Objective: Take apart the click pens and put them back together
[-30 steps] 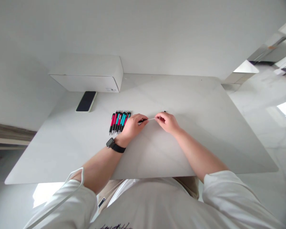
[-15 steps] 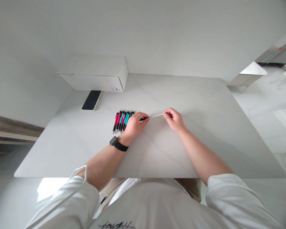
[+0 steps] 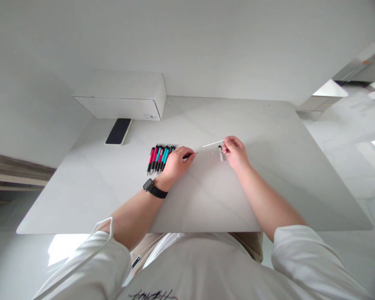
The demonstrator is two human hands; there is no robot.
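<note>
My left hand (image 3: 179, 161) rests on the table beside the pens, fingers closed on a pen barrel (image 3: 186, 156); only a black part and a small tip show past the fingers. Raised slightly to the right, my right hand (image 3: 235, 151) pinches the end of a pen refill (image 3: 212, 144), a thin white rod pointing left. The rod's free end is apart from the barrel. Just below the right fingertips lies a small white tube with a black end (image 3: 221, 154). Several red and teal pens with black grips (image 3: 158, 159) lie side by side, partly behind my left hand.
A dark-screened phone (image 3: 119, 131) lies at the back left, in front of a long white box (image 3: 118, 108) near the wall. A tiny pale piece (image 3: 212, 153) sits between my hands on the white table (image 3: 200, 200).
My right hand has moved right and a little away from me, drawing the refill's free end clear of the barrel. The white tube now shows. My left hand has stayed put.
</note>
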